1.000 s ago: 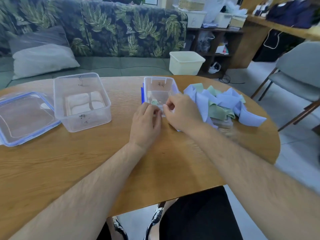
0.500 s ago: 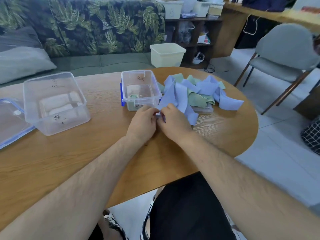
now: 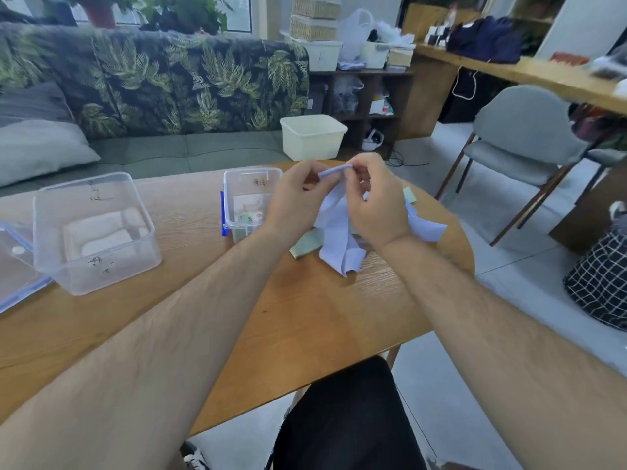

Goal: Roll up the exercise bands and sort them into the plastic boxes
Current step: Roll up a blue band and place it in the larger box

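Both hands are up off the table [image 3: 305, 317]. The left hand [image 3: 298, 201] and the right hand [image 3: 375, 205] are each pinched tight on the top end of a lavender band [image 3: 336, 232], and that gripped edge runs straight across, 9 to 3 o'clock, between them. The rest of the band drops toward 6 o'clock, its long axis running down from the fingers and its tail crumpled on the wood. To my eye the roll has barely started, and the winding has to travel down that hanging length. The small plastic box [image 3: 251, 173] sits just beside the left hand at 9 o'clock with a green roll [image 3: 245, 218] already inside, so the left hand looks nearer for the drop. A loose green band [image 3: 306, 245] lies against the tail at about 7 o'clock and could drag along with it. More bands [image 3: 427, 228] sit behind the right wrist at 3 o'clock. The larger plastic box [image 3: 112, 273] stands well apart at 9 o'clock, its lid [image 3: 17, 290] beyond it.
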